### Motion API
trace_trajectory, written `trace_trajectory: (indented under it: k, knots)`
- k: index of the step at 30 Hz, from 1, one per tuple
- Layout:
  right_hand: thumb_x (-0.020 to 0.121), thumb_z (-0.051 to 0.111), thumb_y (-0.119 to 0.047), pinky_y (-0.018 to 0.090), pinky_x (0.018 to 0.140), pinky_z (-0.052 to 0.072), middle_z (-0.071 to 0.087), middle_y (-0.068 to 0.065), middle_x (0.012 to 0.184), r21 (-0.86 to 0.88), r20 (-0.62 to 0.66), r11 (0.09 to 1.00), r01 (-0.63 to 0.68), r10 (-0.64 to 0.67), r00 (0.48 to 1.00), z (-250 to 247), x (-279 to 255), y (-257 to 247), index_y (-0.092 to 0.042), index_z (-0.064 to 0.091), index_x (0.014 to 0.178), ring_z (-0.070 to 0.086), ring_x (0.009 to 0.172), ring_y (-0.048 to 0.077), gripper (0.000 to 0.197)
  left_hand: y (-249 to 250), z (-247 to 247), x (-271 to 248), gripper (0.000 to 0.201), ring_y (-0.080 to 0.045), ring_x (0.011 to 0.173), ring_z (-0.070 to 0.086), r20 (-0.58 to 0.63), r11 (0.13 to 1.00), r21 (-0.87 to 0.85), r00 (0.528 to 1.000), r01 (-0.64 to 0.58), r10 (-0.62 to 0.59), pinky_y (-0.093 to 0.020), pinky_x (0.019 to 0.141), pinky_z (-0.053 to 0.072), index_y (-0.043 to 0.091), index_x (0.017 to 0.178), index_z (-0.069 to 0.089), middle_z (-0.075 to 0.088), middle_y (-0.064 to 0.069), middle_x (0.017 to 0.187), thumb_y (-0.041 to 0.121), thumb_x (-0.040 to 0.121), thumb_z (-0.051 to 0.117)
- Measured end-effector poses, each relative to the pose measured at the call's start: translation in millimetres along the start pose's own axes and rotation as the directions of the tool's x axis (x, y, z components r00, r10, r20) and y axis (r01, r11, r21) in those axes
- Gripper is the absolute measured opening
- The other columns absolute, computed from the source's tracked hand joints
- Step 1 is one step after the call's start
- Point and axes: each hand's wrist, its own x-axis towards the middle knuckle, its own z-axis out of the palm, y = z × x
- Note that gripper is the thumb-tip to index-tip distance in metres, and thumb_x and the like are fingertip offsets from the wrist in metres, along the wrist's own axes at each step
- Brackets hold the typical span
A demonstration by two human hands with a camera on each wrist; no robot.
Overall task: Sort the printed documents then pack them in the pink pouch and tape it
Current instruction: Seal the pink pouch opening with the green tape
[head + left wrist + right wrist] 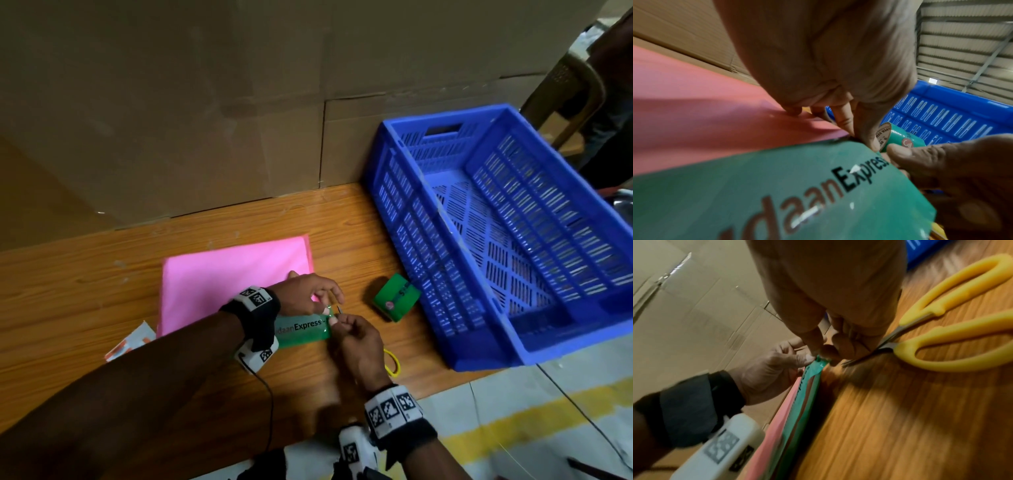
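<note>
The pink pouch (233,277) lies flat on the wooden table (85,308). A strip of green printed tape (301,330) runs along its near edge; it also shows in the left wrist view (777,186) and the right wrist view (809,378). My left hand (325,305) pinches the tape's right end from above, its fingertips (857,129) down at the strip's corner. My right hand (337,320) pinches the same end from the near side, shown close up in the right wrist view (824,352). The documents are hidden.
A green tape roll (397,298) sits just right of my hands. Yellow-handled scissors (951,331) lie on the table under my right hand. A large blue crate (496,233) stands at the right. Cardboard boxes (205,102) wall the back. Loose papers (130,342) lie near left.
</note>
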Motion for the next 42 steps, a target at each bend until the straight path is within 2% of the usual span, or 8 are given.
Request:
trace_trajectory:
  k: [8,14,19,25,30,35,39,42]
  knots:
    - [0.085,0.076,-0.006,0.031,0.068,0.045,0.06,-0.003,0.06,-0.028,-0.055,0.998,-0.064,0.062,0.997,13.0,12.9,-3.1,-0.015,0.063,0.058,0.052,0.064,0.014,0.031,4.1,-1.0,-2.2,0.021,-0.003,0.091,0.065,-0.016,1.0,0.02,1.0,-0.015,0.016,-0.038,0.097,0.013,0.033,0.1,0.069,0.074,0.005,0.087,0.018,0.085,0.066]
    - [0.079,0.083,-0.012,0.028,0.079,0.056,0.077,-0.004,0.083,-0.094,-0.121,0.996,0.011,-0.023,0.992,11.4,1.4,-4.7,-0.019,0.076,0.092,0.071,0.08,0.013,0.016,-3.3,-5.6,2.8,0.018,0.003,0.089,0.065,-0.028,0.999,0.038,1.0,0.0,0.001,-0.042,0.109,0.033,0.03,0.101,0.074,0.074,0.016,0.084,0.025,0.084,0.072]
    - [0.081,0.081,-0.007,0.035,0.082,0.059,0.077,-0.004,0.078,-0.047,-0.076,0.998,0.029,-0.032,0.997,12.3,-5.7,-5.9,-0.02,0.078,0.077,0.07,0.076,0.012,0.014,0.5,-10.1,0.6,0.007,0.001,0.09,0.064,0.038,0.993,0.111,0.998,-0.047,0.043,-0.047,0.105,0.038,0.027,0.091,0.074,0.074,0.016,0.089,0.026,0.086,0.069]
    - [0.089,0.076,-0.021,0.033,0.069,0.049,0.071,0.007,0.074,0.193,0.002,0.974,-0.116,0.118,0.993,17.5,-8.8,1.4,-0.01,0.079,0.076,0.059,0.07,0.018,0.017,-0.2,-18.3,-0.5,0.015,-0.002,0.092,0.065,0.115,0.984,0.169,0.993,-0.05,0.03,-0.045,0.103,0.04,0.026,0.09,0.072,0.073,0.016,0.09,0.04,0.087,0.066]
    - [0.078,0.082,-0.002,0.025,0.051,0.053,0.072,0.022,0.085,0.363,0.006,0.894,-0.265,0.282,0.96,21.3,-5.6,-3.5,-0.005,0.066,0.087,0.066,0.07,0.031,0.019,-2.1,-16.4,0.9,0.02,0.005,0.091,0.063,0.132,0.981,0.186,0.991,-0.057,0.032,-0.052,0.107,0.032,0.028,0.089,0.072,0.071,0.021,0.089,0.047,0.084,0.069]
    - [0.081,0.081,-0.005,0.026,0.059,0.054,0.075,0.02,0.096,0.344,0.05,0.902,-0.262,0.261,0.964,21.7,-4.1,-2.2,-0.005,0.067,0.1,0.069,0.079,0.027,0.023,-3.3,-18.2,-1.6,0.031,0.003,0.095,0.064,0.17,0.997,0.046,0.984,-0.06,0.051,-0.041,0.108,0.024,0.035,0.115,0.061,0.074,0.013,0.09,0.031,0.086,0.071]
    - [0.082,0.081,-0.022,0.021,0.059,0.053,0.076,0.018,0.098,0.361,0.109,0.908,-0.213,0.186,0.976,21.8,-10.2,-1.6,-0.004,0.073,0.105,0.067,0.075,0.021,0.031,-3.5,-18.4,1.9,0.022,-0.01,0.074,0.062,0.133,0.998,0.023,0.99,-0.053,0.049,-0.047,0.101,0.033,0.034,0.107,0.063,0.073,-0.003,0.084,0.027,0.086,0.067]
    - [0.089,0.075,-0.015,0.027,0.063,0.054,0.075,0.019,0.093,0.333,0.083,0.924,-0.188,0.169,0.982,21.6,-11.9,-3.7,-0.002,0.072,0.101,0.068,0.073,0.022,0.018,-4.9,-16.1,3.3,0.016,-0.009,0.075,0.062,0.099,0.995,0.09,0.994,-0.045,0.036,-0.056,0.107,0.027,0.035,0.1,0.065,0.071,0.006,0.079,0.032,0.085,0.066]
